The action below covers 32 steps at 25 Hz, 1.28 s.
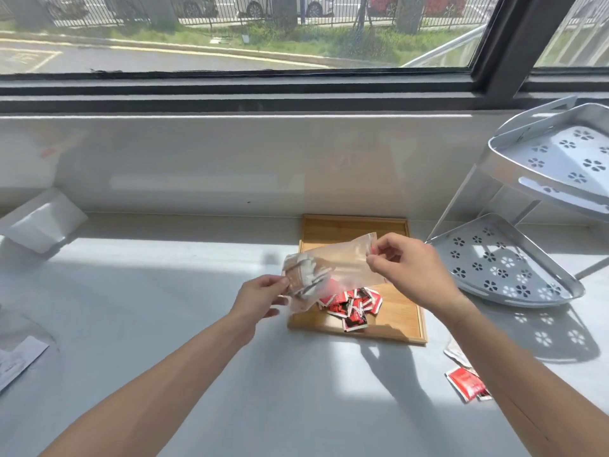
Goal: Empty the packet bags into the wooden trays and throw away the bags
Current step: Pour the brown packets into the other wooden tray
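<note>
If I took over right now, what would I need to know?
Left hand: pinching the packet end of the clear bag.
Right hand: pinching the bag's red-striped end, over the wooden tray.
Done: a pile of red packets lies in the tray.
Left: brown and white packets are inside the bag; tip them out, then bin it. A loose red packet lies on the counter near the right arm.

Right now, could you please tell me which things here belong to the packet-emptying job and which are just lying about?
Job: clear packet bag, held by left hand and right hand; wooden tray; red packets.
Lying about: metal corner rack; white box; loose red packet.
</note>
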Available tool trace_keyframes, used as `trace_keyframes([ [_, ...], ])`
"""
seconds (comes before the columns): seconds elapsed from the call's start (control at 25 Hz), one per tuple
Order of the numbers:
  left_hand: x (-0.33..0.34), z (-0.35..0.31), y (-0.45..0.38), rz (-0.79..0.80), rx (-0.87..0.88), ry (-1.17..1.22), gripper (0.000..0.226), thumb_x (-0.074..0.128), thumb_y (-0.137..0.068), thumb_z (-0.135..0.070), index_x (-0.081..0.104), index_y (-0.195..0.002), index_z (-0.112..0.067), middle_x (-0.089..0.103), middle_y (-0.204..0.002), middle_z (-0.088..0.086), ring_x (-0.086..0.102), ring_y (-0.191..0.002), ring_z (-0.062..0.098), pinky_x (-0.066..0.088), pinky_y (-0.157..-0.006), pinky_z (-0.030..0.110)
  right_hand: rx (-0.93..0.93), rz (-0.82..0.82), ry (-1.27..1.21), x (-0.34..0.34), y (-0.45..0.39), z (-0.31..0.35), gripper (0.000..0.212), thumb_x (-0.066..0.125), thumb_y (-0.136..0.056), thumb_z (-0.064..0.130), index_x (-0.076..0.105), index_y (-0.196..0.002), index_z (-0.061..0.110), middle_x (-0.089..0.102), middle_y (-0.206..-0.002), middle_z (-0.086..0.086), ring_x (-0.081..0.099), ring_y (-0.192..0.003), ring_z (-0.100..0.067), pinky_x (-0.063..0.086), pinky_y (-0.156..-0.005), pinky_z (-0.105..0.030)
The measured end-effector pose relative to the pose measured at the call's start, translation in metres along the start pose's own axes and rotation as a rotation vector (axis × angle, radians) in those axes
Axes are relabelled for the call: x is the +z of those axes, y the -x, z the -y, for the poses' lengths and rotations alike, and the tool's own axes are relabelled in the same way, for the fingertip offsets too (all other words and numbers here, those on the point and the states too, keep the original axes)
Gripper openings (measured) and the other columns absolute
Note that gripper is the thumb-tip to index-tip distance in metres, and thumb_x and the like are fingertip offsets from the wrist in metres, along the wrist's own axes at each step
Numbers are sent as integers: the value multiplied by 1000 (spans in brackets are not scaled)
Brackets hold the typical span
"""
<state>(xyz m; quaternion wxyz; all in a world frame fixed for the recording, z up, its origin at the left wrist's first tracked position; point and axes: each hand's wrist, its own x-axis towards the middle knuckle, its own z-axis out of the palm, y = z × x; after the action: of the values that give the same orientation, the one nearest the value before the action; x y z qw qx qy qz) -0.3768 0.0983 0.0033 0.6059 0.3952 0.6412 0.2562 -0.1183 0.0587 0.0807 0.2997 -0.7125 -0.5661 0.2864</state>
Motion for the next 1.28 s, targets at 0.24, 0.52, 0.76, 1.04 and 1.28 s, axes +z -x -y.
trace_keyframes([
  [0.24,15,-65,-73,-142,156,-165,10,68,-89,-18,68,-79,-16,68,-74,1,57,-61,12,41,-57,25,166,-42,-150,25,-79,-51,19,66,-86,34,69,-72,20,73,-71,7,67,-79,-18,52,-77,-37],
  [0.52,54,-91,-126,-219,264,-420,23,67,-82,-17,67,-59,-21,64,-62,-7,56,-67,15,45,-65,28,444,-110,-367,59,-124,-109,18,68,-87,20,70,-69,18,70,-78,-4,61,-74,-21,51,-78,-40],
  [0.76,67,-128,-132,-209,472,-651,12,65,-86,-27,68,-74,-27,67,-71,-10,62,-78,14,42,-70,24,604,-43,-684,74,-132,-117,22,62,-92,7,63,-71,9,59,-63,-10,52,-48,-19,37,-36,-19],
  [1.04,75,-162,-117,-225,770,-876,14,62,-88,-27,73,-91,-20,74,-96,-1,66,-94,22,54,-80,38,719,-54,-837,84,-146,-98,8,59,-94,7,60,-87,11,60,-65,-6,49,-47,-11,35,-30,-15],
  [1.28,75,-175,-114,-267,822,-890,16,62,-90,-28,73,-97,-18,75,-100,1,66,-96,23,54,-82,38,691,-52,-820,80,-145,-89,6,60,-94,12,64,-90,14,63,-66,-2,47,-36,-2,29,-31,-13],
])
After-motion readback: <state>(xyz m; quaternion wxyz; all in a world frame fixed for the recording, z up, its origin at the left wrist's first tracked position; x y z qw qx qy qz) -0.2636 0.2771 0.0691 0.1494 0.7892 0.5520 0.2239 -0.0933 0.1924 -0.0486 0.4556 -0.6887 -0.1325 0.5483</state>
